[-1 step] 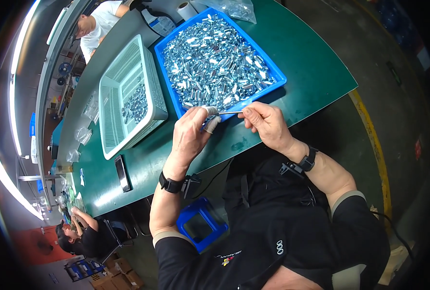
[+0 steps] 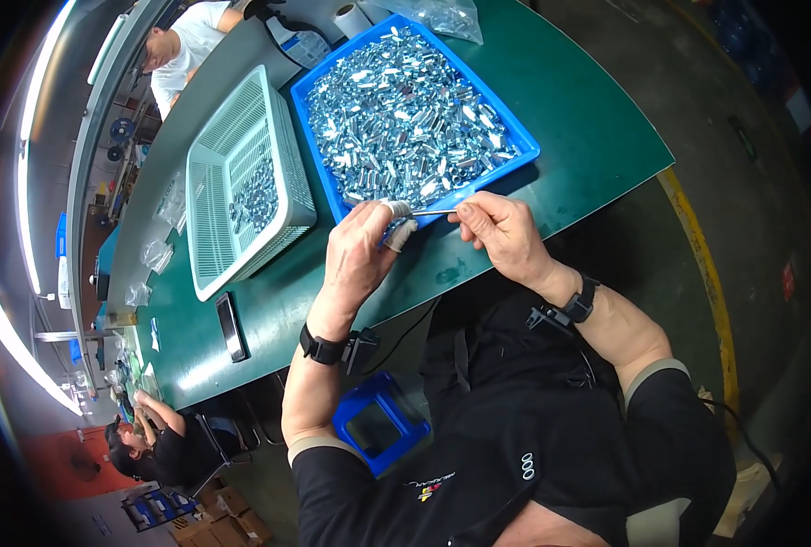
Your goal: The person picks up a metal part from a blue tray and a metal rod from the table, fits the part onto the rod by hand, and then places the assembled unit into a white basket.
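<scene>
Over the near edge of the blue tray (image 2: 526, 153), my two hands meet at a thin metal rod (image 2: 435, 212). My right hand (image 2: 507, 239) pinches the rod's right end between thumb and fingers. At its other end, my left hand (image 2: 358, 253) is closed, with white coverings on the thumb and a finger. Whatever sits between those left fingertips is too small and hidden to make out. Small shiny metal pieces (image 2: 405, 109), many of them elongated, heap up in the tray just beyond my hands.
Left of the tray stands a pale green slatted basket (image 2: 298, 202) with some metal pieces (image 2: 255, 196) inside. A phone (image 2: 231, 326) lies on the green table (image 2: 588, 109). Below is a blue stool (image 2: 378, 424). Two other people are at the far left and upper left.
</scene>
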Available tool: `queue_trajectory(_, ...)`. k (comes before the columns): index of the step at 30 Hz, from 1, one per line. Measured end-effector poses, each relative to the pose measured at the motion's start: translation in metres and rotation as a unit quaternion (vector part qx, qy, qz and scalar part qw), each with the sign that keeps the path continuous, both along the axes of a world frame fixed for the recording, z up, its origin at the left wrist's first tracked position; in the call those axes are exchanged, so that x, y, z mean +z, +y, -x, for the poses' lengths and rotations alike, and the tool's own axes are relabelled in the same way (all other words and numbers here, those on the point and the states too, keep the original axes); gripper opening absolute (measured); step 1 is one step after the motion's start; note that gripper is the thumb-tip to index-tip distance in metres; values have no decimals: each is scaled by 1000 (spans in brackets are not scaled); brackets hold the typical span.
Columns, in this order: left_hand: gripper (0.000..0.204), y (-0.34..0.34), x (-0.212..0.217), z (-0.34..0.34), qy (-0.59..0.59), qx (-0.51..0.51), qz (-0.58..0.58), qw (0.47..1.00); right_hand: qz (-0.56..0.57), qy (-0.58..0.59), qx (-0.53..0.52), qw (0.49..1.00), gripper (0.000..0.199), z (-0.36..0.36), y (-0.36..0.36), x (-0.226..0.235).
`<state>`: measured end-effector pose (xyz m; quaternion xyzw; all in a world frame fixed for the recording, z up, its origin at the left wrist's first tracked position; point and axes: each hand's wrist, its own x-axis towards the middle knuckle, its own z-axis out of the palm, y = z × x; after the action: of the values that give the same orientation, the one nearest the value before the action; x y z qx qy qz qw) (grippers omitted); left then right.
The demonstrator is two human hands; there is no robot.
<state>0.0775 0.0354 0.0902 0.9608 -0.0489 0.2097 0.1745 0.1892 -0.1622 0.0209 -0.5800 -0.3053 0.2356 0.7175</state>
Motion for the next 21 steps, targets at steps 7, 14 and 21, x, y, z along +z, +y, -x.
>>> queue_trajectory(7, 21, -1, 6, -2, 11, -26, -121, 992, -3, -70, -11, 997, 23, 4, 4, -4)
queue_trajectory(14, 19, -13, 21, -10, 44, -89, -171, 980, 11, -74, -5, 997, 27, 2, 2, -5)
queue_trajectory(21, 18, -12, 10, -8, 49, -81, -120, 988, 33, -20, 38, 999, 43, -2, 2, -1)
